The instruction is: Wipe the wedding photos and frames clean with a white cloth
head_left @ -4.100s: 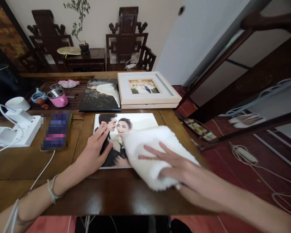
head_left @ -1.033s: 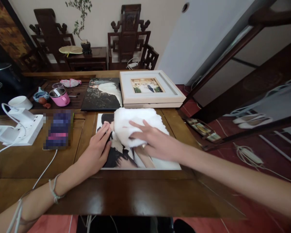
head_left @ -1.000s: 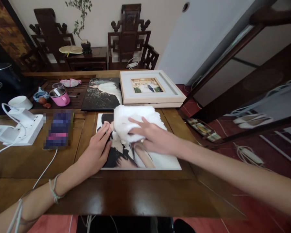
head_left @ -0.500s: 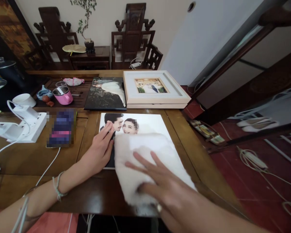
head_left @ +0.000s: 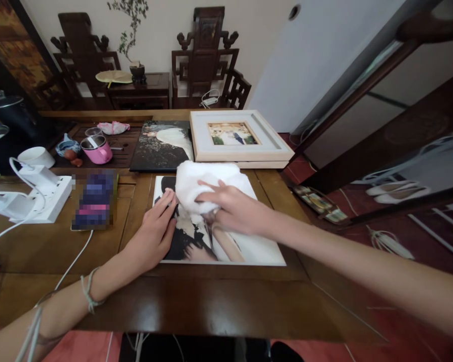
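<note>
A large photo print (head_left: pixel 256 246) of a couple lies flat on the wooden table. My left hand (head_left: pixel 159 221) rests on its left edge, fingers stretched out and laid flat. Over the print's upper part is a thick white cloth (head_left: pixel 211 173), bunched up and hiding the couple's heads. My right hand (head_left: pixel 230 203) grips this cloth from above and presses it against the print; the hand is slightly blurred, and the thumb side is partly hidden. Just behind the print lie a dark photo panel (head_left: pixel 162 146) and a light wooden picture frame (head_left: pixel 281 143).
To the left are a pixelated phone-like object (head_left: pixel 94 201), a white power strip (head_left: pixel 56 201) with cables, and a pink cup (head_left: pixel 98 149) on a dark tea tray. The wooden table's (head_left: pixel 226 301) near edge runs below my hands. Carved chairs (head_left: pixel 207 55) stand behind.
My right hand has pushed the white cloth away from me, up the print, baring its lower part. The cloth is now more bunched. My left hand has stayed in place.
</note>
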The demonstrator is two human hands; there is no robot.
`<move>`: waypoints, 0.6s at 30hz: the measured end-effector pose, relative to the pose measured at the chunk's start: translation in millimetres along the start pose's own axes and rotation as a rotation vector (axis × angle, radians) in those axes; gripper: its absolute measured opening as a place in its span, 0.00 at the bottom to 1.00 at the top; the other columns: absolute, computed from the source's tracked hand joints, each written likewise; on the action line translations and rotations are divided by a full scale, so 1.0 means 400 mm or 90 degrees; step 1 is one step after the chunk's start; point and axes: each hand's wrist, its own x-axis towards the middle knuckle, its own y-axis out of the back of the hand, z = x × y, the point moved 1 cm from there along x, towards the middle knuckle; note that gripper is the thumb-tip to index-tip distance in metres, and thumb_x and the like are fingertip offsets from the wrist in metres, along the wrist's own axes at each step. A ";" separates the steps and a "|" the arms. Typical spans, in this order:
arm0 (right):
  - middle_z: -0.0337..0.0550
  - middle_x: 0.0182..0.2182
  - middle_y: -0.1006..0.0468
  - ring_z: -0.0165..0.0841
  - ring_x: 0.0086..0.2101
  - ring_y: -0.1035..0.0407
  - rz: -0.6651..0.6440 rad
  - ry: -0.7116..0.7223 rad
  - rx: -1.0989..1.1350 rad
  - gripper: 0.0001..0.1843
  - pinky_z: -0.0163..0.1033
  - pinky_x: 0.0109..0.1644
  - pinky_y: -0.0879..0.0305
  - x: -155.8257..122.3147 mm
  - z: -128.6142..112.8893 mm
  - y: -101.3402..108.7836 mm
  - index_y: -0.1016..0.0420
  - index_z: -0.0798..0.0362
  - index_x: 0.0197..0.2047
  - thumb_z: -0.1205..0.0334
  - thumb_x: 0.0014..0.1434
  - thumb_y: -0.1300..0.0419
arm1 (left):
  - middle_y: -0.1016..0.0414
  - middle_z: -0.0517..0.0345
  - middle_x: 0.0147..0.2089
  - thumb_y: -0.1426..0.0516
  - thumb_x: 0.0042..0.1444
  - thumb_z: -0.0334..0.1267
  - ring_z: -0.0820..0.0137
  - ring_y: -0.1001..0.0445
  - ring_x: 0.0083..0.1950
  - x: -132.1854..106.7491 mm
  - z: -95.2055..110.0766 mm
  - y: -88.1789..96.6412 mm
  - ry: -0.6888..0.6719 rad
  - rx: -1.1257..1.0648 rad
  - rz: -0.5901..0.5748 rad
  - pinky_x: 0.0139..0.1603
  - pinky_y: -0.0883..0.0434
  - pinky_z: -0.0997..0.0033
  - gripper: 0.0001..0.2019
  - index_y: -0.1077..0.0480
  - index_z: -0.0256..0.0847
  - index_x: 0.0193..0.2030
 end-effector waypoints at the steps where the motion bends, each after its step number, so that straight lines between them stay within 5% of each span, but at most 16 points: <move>1: 0.47 0.41 0.20 0.45 0.60 0.38 0.008 0.007 0.012 0.23 0.56 0.61 0.43 0.019 0.011 0.009 0.26 0.54 0.42 0.80 0.47 0.52 | 0.50 0.44 0.72 0.57 0.67 0.34 0.59 0.54 0.74 0.000 0.000 0.000 -0.001 0.000 0.001 0.71 0.48 0.49 0.24 0.48 0.38 0.69; 4: 0.44 0.36 0.20 0.42 0.54 0.32 0.020 0.014 0.041 0.22 0.48 0.56 0.36 0.046 0.023 0.026 0.25 0.54 0.39 0.80 0.46 0.52 | 0.50 0.41 0.72 0.57 0.67 0.34 0.59 0.54 0.74 0.000 0.001 0.000 -0.003 0.003 0.001 0.71 0.48 0.51 0.24 0.47 0.34 0.69; 7: 0.49 0.42 0.21 0.45 0.56 0.33 0.006 -0.009 0.005 0.23 0.52 0.58 0.37 0.022 0.003 0.016 0.25 0.55 0.42 0.80 0.46 0.51 | 0.50 0.41 0.72 0.56 0.67 0.34 0.59 0.54 0.74 0.000 0.001 0.002 0.004 0.004 -0.002 0.72 0.49 0.51 0.24 0.47 0.33 0.69; 11: 0.58 0.59 0.31 0.51 0.65 0.49 -0.015 -0.018 -0.043 0.31 0.67 0.64 0.51 -0.086 -0.070 -0.034 0.26 0.56 0.48 0.81 0.42 0.51 | 0.51 0.44 0.73 0.57 0.67 0.33 0.59 0.55 0.74 0.000 0.001 0.003 0.013 -0.005 -0.009 0.72 0.50 0.51 0.25 0.49 0.36 0.70; 18: 0.49 0.66 0.42 0.55 0.66 0.60 -0.066 0.062 -0.032 0.24 0.72 0.64 0.60 -0.260 -0.214 -0.102 0.23 0.52 0.36 0.78 0.37 0.49 | 0.51 0.44 0.73 0.57 0.66 0.32 0.60 0.55 0.74 0.000 0.001 0.002 0.009 0.006 -0.007 0.71 0.48 0.49 0.24 0.49 0.38 0.69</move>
